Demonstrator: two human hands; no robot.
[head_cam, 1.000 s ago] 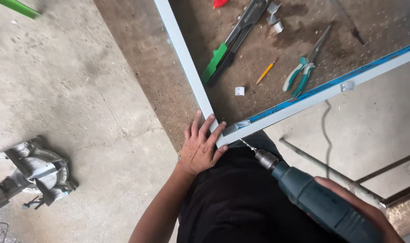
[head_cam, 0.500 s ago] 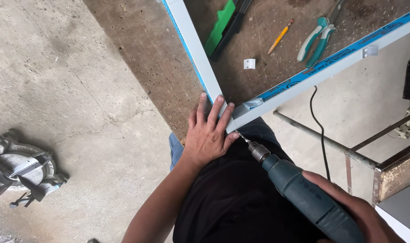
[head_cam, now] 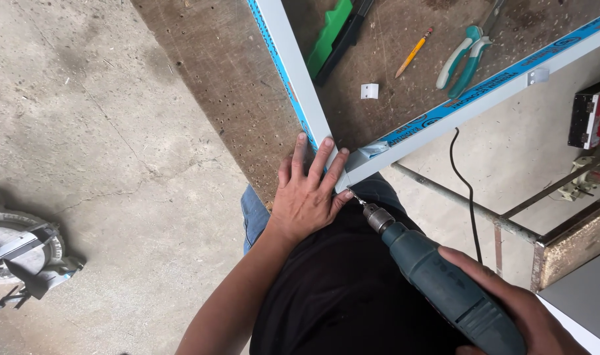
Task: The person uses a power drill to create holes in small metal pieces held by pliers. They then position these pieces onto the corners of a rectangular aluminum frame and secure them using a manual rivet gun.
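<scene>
The right hand (head_cam: 510, 309), nearest the camera at the lower right, is wrapped tightly around the grip of a teal drill (head_cam: 438, 283). The drill's chuck points up and left, and its bit meets the corner of a frame (head_cam: 343, 181). Just left of that, the left hand (head_cam: 310, 194) lies flat with fingers spread wide, palm down on the bench edge and fingertips pressing on the corner joint where the two white bars with blue film meet; it grips nothing. One bar (head_cam: 290, 62) runs up and away to the top edge, the other (head_cam: 484, 89) slants off to the upper right. A black cable (head_cam: 468, 197) hangs below that bar. Farther out on the brown bench (head_cam: 227, 85), inside the frame, lie a small white block (head_cam: 370, 91), a pencil (head_cam: 413, 52), teal-handled pliers (head_cam: 463, 58) and a green tool (head_cam: 333, 33). On the concrete floor at far left sits a grey saw (head_cam: 24, 253).
</scene>
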